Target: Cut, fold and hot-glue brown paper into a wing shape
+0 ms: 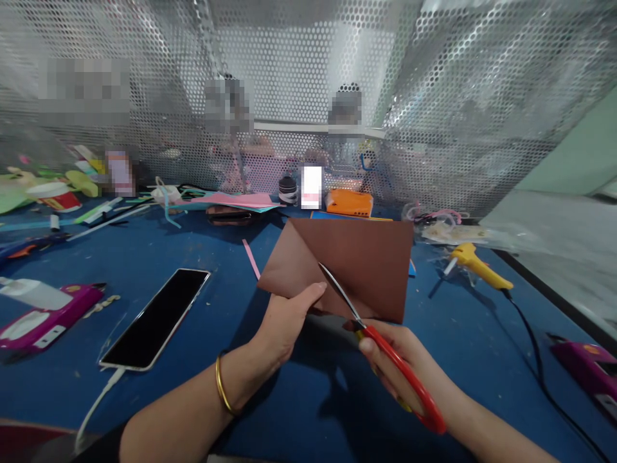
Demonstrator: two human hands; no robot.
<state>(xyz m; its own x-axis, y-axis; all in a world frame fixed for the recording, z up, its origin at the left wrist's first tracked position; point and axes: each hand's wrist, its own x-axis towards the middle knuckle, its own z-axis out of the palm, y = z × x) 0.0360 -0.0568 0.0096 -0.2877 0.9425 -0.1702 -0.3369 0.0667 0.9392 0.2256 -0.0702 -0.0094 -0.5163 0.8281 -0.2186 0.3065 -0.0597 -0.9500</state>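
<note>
A left hand (284,318) pinches the folded brown paper (347,267) taut above the blue surface (270,411) while the right hand (400,360), closed around red-handled scissors (380,347), sets their blades along its fold, a phone (157,318) lying nearby.

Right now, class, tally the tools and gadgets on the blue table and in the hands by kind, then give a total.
Scissors, in the right hand: 1
Brown paper, in the left hand: 1
Phone: 1
Glue gun: 1
Magenta cases: 2
Orange box: 1
Total: 7
</note>
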